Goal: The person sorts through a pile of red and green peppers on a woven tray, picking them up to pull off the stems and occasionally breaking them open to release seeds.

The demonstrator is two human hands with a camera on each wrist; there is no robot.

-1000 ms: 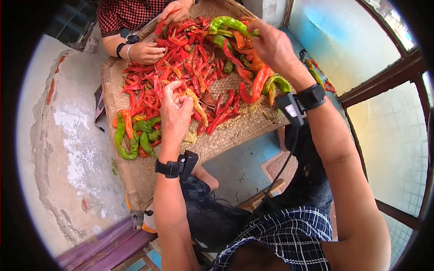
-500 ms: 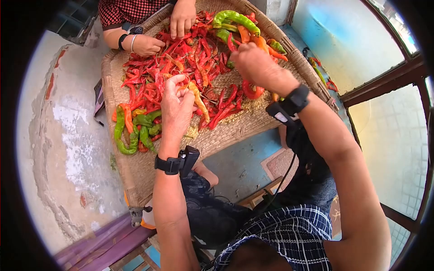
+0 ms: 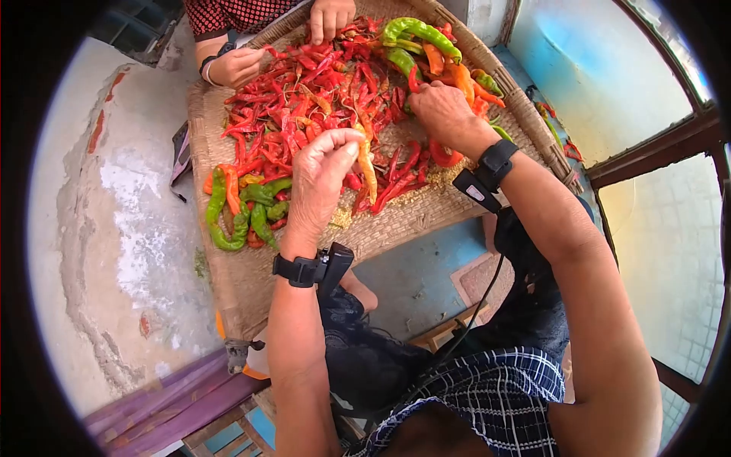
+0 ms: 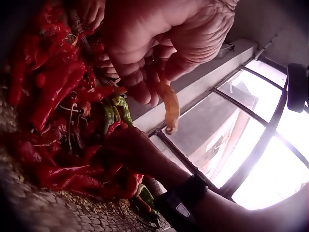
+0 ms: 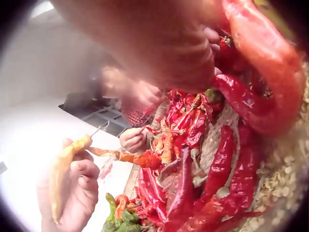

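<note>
My left hand (image 3: 324, 175) pinches a yellowish-orange chili pepper (image 3: 367, 171) between thumb and fingers, above the near part of the woven tray (image 3: 396, 222). In the right wrist view this pepper (image 5: 60, 179) points downward, its thin stem uppermost. My right hand (image 3: 445, 113) reaches down among the peppers on the tray's right side, fingers bent and their tips mostly hidden. Beside it in the right wrist view curves a large red pepper (image 5: 277, 63); I cannot tell whether the fingers grip one. A wide heap of red chilies (image 3: 304, 99) covers the tray's middle.
Opposite, another person's hands (image 3: 232, 67) work at the heap's far edge. Green peppers (image 3: 263, 202) lie at the tray's left, while long green peppers (image 3: 419, 34) and orange ones lie at the back right. Loose seeds (image 3: 442, 177) are scattered near the front. A window (image 3: 609, 84) borders the right.
My right hand has come down and leftward from the back-right peppers into the pile. The left hand keeps its yellowish pepper. The other person's upper hand has lowered onto the heap.
</note>
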